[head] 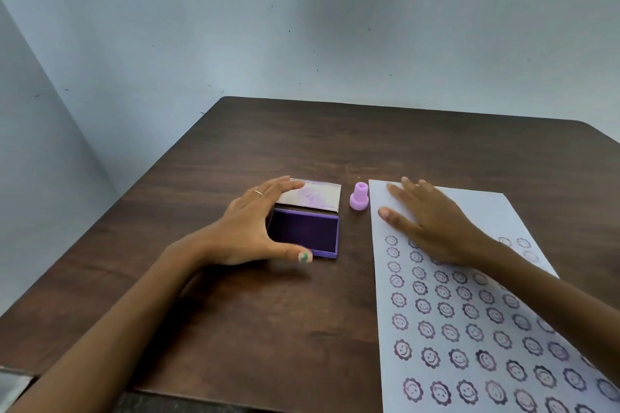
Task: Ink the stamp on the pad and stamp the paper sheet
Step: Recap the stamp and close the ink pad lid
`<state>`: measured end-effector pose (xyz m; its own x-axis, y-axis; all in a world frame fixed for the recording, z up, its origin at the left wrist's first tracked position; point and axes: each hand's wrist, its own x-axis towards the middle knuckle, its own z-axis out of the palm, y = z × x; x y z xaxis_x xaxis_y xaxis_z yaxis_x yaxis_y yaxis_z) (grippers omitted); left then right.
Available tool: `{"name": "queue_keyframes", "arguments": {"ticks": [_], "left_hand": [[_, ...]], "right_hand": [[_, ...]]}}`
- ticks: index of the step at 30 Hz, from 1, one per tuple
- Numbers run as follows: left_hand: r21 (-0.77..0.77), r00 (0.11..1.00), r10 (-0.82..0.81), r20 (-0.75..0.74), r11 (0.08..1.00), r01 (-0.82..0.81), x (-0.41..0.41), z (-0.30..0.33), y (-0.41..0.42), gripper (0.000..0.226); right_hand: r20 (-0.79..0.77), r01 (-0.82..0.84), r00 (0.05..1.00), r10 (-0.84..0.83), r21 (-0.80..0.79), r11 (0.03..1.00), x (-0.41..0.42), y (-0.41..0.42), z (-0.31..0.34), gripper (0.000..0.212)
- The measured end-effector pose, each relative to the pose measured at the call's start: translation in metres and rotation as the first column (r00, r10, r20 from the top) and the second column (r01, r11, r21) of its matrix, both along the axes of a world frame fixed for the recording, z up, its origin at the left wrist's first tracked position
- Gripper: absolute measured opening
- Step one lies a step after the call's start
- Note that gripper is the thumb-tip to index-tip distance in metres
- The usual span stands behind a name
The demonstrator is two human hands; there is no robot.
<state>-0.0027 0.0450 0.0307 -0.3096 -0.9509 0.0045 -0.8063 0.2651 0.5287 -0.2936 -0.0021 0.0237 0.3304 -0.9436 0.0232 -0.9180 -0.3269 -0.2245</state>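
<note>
The pink stamp (pixel 359 200) stands upright on the dark wooden table (pixel 235 329), untouched, in the narrow gap between the open ink pad (pixel 307 234) and the far left corner of the paper sheet (pixel 469 329). The pad sits toward the middle of the table, its lid (pixel 312 195) folded back toward the far edge, dark purple ink exposed. The left hand (pixel 248 228) cups the pad's left side, fingers spread, thumb at the near edge and fingertips at the lid, steadying rather than gripping hard. The right hand (pixel 432 221) lies flat and spread on the sheet's upper part, holding nothing, pinning the paper. Rows of smiling flower prints already cover the sheet's near portion; the strip by the far edge is still bare.

It looks like the pause between prints: pad and paper are braced, stamp parked. Next, I'd judge, the right hand must lift off, pinch the stamp by its neck, press it squarely on the ink, then onto the bare strip.
</note>
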Motion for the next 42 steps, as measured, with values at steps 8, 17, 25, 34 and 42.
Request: {"name": "queue_keyframes", "arguments": {"ticks": [8, 17, 25, 34, 42], "left_hand": [[0.018, 0.998, -0.043, 0.041, 0.999, 0.043, 0.003, -0.005, -0.005, 0.109], [0.006, 1.000, -0.001, 0.015, 1.000, 0.001, 0.007, -0.007, -0.008, 0.103], [0.018, 1.000, 0.002, -0.007, 1.000, -0.002, 0.009, -0.004, -0.009, 0.076], [0.030, 0.999, -0.019, 0.051, 0.999, 0.017, 0.007, -0.002, -0.010, 0.065], [0.037, 0.999, -0.026, 0.045, 0.999, 0.024, 0.007, -0.003, -0.011, 0.066]], "right_hand": [[-0.098, 0.045, 0.994, -0.048, -0.026, 0.999, -0.026, -0.011, -0.008, 0.080], [0.233, -0.063, 0.965, 0.121, -0.244, 0.968, 0.014, -0.027, 0.052, 0.037], [-0.086, -0.396, 0.905, 0.417, 0.190, 0.899, 0.107, -0.056, 0.063, 0.033], [-0.010, -0.320, 0.939, 0.345, 0.351, 0.880, 0.127, -0.081, 0.060, 0.032], [0.000, -0.309, 0.934, 0.357, 0.499, 0.809, 0.127, -0.078, 0.071, 0.032]]}}
